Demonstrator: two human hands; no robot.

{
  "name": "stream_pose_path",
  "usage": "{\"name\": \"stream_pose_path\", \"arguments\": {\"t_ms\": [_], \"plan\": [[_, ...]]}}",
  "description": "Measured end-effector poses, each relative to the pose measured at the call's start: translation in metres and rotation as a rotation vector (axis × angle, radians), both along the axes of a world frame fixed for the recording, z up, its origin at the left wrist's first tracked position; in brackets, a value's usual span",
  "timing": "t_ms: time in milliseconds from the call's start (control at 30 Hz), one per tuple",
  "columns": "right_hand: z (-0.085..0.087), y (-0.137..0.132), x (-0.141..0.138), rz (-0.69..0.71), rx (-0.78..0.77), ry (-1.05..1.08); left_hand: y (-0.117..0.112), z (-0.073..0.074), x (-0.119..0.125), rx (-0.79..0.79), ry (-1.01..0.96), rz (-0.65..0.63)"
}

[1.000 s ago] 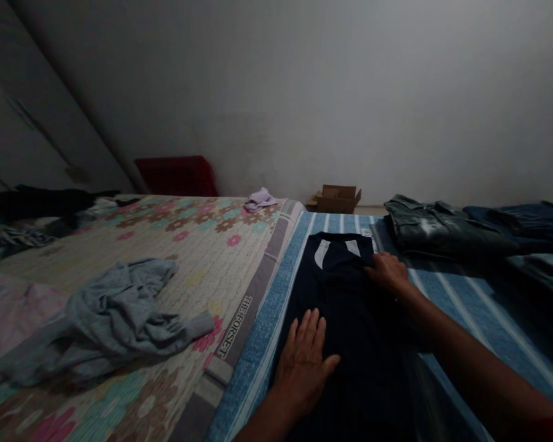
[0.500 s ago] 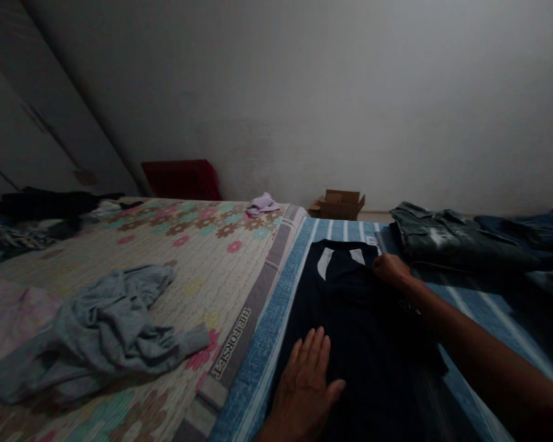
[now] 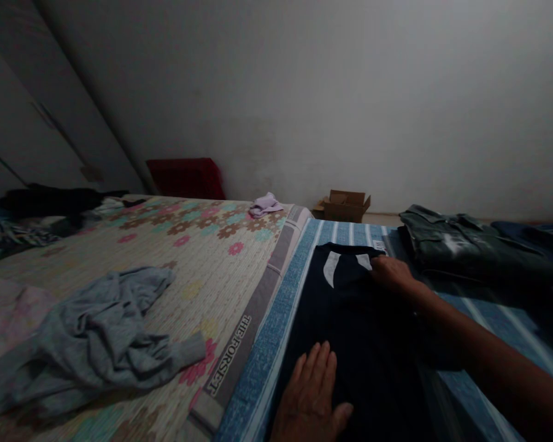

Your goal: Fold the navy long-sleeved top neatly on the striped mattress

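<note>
A dark navy shirt (image 3: pixel 357 331) with white neck markings lies flat on a blue striped sheet (image 3: pixel 281 313). My left hand (image 3: pixel 311 396) rests palm down on the shirt's near left part, fingers spread. My right hand (image 3: pixel 391 273) reaches across to the shirt's far right shoulder beside the collar, fingers curled on the fabric; whether it pinches the cloth I cannot tell.
A crumpled grey garment (image 3: pixel 96 334) lies on the floral mat (image 3: pixel 184 245) to the left. Folded dark jeans (image 3: pixel 470 248) sit at the far right. A small lilac cloth (image 3: pixel 263 204), a cardboard box (image 3: pixel 345 205), a red crate (image 3: pixel 184 178) and dark clothes (image 3: pixel 50 199) lie further back.
The view has tilted up, so my left hand sits lower in frame. My right hand stays at the shirt's shoulder, its fingers now flatter than half a second ago.
</note>
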State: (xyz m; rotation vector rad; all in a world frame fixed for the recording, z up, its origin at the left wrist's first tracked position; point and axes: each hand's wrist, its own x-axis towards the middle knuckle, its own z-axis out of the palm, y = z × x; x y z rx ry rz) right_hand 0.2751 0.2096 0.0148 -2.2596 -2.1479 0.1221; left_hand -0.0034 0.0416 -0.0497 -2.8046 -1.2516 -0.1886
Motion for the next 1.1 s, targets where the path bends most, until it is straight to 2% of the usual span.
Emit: {"name": "stream_pose_path", "arguments": {"t_ms": [133, 300, 500, 667, 767, 900, 967, 1033, 1100], "plan": [[0.002, 0.025, -0.022, 0.004, 0.016, 0.087, 0.001, -0.005, -0.003, 0.014, -0.023, -0.016], [-0.011, 0.048, -0.033, -0.135, -0.029, 0.173, 0.002, -0.008, -0.006, 0.022, -0.067, -0.045], [-0.018, 0.050, -0.031, -0.185, 0.063, 0.174, 0.001, -0.006, -0.005, -0.008, -0.070, -0.048], [-0.031, 0.047, -0.028, -0.208, 0.074, 0.147, 0.000, -0.003, -0.004, 0.009, -0.047, -0.050], [-0.030, 0.044, -0.030, -0.191, 0.094, 0.120, 0.000, 0.000, -0.002, -0.004, -0.018, -0.045], [-0.015, 0.023, -0.044, -0.103, 0.174, 0.056, 0.001, 0.001, 0.000, -0.054, -0.001, -0.024], [-0.011, 0.004, -0.056, 0.022, 0.216, 0.036, 0.001, 0.001, 0.000, -0.081, -0.016, -0.016], [-0.014, -0.016, -0.067, 0.226, 0.240, 0.038, 0.001, 0.001, 0.000, -0.100, -0.034, -0.011], [-0.024, -0.030, -0.073, 0.334, 0.216, 0.054, 0.001, 0.000, 0.000, -0.110, -0.047, -0.007]]}}
